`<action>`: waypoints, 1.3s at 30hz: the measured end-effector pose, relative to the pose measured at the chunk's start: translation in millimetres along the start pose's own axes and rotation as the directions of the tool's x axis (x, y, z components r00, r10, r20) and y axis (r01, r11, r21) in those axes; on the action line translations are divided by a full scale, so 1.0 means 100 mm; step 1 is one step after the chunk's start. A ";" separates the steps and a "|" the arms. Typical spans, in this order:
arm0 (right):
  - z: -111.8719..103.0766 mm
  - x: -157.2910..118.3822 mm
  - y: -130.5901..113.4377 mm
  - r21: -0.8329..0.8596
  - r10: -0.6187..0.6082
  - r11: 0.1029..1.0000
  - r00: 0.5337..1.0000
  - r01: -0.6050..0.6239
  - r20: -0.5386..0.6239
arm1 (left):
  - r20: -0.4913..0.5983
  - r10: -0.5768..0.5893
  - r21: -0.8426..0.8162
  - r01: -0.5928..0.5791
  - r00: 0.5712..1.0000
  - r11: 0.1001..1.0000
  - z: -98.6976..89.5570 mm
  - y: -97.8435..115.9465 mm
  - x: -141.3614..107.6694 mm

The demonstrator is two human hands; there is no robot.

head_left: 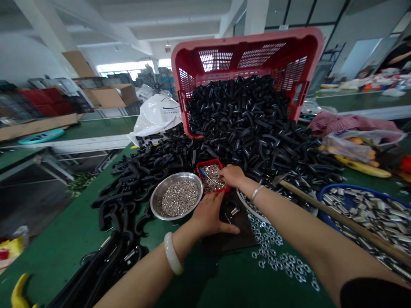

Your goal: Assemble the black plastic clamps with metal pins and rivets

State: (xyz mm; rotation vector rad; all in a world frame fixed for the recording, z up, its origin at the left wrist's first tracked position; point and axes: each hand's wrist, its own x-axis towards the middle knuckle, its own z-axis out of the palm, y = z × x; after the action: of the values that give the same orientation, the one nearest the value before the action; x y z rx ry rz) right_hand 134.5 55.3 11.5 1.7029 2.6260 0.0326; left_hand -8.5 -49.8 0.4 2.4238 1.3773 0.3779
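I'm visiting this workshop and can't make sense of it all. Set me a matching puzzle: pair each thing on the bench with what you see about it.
Things:
1. Red crate
2. Round steel bowl
3. Blue basket
4. Metal washers

Descriptions:
A. Loose on the green bench
B. Full of short metal pieces
C. Tipped, with black plastic parts spilling out
D. Full of tiny silver pieces, beside the left hand

Pairs: 1-C, 2-D, 3-B, 4-A
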 end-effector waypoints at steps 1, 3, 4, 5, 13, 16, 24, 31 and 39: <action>0.01 -0.02 0.01 -0.002 -0.003 1.000 1.000 0.003 -0.011 | -0.038 -0.045 0.000 0.045 0.998 0.999 -0.07 -0.04 0.05; 0.01 -0.04 0.01 -0.003 -0.006 1.000 0.999 0.005 -0.033 | -0.103 -0.186 0.064 0.193 0.977 0.979 -0.20 -0.13 0.19; 0.01 -0.04 0.00 -0.001 -0.004 1.000 0.999 0.004 -0.041 | -0.105 -0.252 0.125 0.264 0.962 0.956 -0.26 -0.17 0.28; 0.01 -0.04 0.00 0.003 -0.002 1.000 0.999 0.002 -0.046 | -0.078 -0.300 0.196 0.310 0.951 0.930 -0.31 -0.21 0.37; -0.02 -0.11 0.01 0.066 0.002 0.998 1.000 -0.001 -0.009 | 0.081 -0.353 0.371 0.300 0.932 0.879 -0.25 -0.34 0.79; -0.02 -0.12 0.04 0.107 0.031 0.994 0.999 -0.029 -0.016 | 0.068 -0.345 0.364 0.299 0.936 0.882 -0.26 -0.37 0.78; -0.09 -0.47 0.07 0.245 0.014 0.969 0.997 0.005 -0.077 | -0.083 -0.388 -0.110 0.379 0.918 0.919 -0.33 -0.43 0.58; 0.14 -1.11 -0.06 0.199 -0.016 0.980 0.997 0.030 -0.073 | -0.020 -0.202 -0.395 0.178 0.979 0.901 -0.15 -0.22 0.17; 0.14 -1.22 0.03 0.538 0.096 0.843 0.987 -0.011 -0.130 | 0.025 -0.009 -0.167 0.013 1.000 0.986 -0.15 -0.12 0.04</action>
State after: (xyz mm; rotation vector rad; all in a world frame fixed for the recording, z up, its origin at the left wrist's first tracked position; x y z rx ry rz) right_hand 187.6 -54.7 -2.5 1.9879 2.8844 -0.6650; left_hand -21.5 -38.6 9.4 2.2765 1.2941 0.4417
